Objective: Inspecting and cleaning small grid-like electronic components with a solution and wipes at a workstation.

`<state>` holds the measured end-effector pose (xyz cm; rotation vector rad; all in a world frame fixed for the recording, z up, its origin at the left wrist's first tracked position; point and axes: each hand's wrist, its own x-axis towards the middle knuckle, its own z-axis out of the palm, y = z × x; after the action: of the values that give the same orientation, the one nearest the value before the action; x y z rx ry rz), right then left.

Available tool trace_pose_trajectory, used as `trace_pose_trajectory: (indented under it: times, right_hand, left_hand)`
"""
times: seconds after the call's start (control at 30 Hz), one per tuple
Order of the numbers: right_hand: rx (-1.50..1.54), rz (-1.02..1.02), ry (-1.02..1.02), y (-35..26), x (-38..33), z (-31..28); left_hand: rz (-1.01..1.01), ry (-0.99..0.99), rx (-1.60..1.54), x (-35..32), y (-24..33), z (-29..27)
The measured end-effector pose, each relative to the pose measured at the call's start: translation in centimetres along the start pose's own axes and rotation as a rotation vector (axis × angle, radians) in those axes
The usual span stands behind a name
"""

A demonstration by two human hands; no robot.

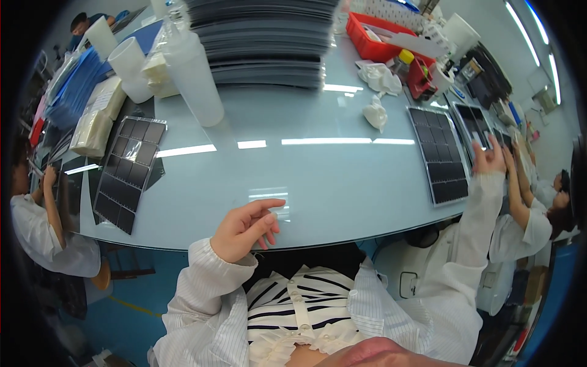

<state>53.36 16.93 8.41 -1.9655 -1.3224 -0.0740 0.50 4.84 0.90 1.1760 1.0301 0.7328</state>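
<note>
While the left hand [249, 230] hangs loose and empty, can't tell if the right hand [489, 158] grips the dark panel [469, 117] beside it; probably light, stiff, brittle, so edges only.

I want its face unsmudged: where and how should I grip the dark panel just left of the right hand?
Probably midway along the panel's left long edge, coming from the left, thumb on top, fingertips slipped beneath. It looks thin and lies flat, so the rim suits a pinch; tabletop borders that edge, while the right hand and a second panel crowd the other side.
</note>
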Motion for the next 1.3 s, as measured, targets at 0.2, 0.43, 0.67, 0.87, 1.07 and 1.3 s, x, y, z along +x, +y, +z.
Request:
trace_pose_trajectory:
  times: [0.2,0.43,0.67,0.87,1.07,1.3]
  right_hand:
    - [0.086,-1.058,0.291,-23.0,4.4,6.8]
    - [0.230,-1.351,0.311,-37.2,6.6,13.4]
    - [0.094,-1.559,0.506,-35.8,3.7,10.7]
    - [-0.021,-1.498,0.796,-30.1,-0.4,10.1]
    - [0.007,-1.467,0.752,-26.7,-7.6,5.3]
    - [-0.039,-1.625,0.899,-22.6,-18.6,2.4]
  left_hand:
    - [0.040,0.027,-0.035,0.1,-0.5,0.0]
    - [0.124,0.088,-0.064,-0.3,-1.1,-0.2]
    - [0.131,0.076,-0.070,-0.1,-1.2,-0.3]
    - [0.166,0.072,-0.057,-0.1,-1.6,-0.3]
    - [0.213,0.005,-0.299,1.6,0.4,0.7]
    - [0.464,-0.044,-1.054,2.2,3.3,3.5]
